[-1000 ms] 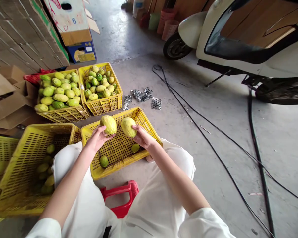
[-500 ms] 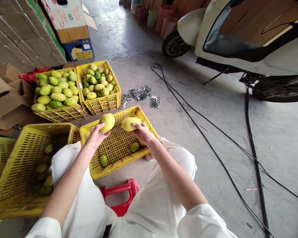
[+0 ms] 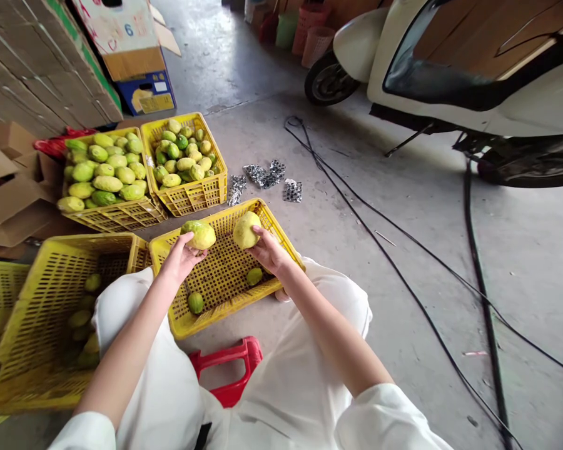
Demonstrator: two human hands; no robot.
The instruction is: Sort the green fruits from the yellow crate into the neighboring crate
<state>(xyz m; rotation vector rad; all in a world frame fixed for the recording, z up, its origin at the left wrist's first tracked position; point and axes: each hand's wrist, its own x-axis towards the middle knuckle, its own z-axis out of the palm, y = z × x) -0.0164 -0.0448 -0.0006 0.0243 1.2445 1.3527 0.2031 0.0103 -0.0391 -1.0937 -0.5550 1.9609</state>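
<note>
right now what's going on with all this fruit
A seated person holds one yellow-green fruit in the left hand and another in the right hand, both above a yellow crate with two fruits lying in it. Beyond it stand two crates piled with similar fruit, and at the left a deeper crate holds a few more in its shadowy end. A white scooter is parked on the right.

Single head-worn view, forward and steeply down over the lap, seemingly wide, edges perhaps stretched.
</note>
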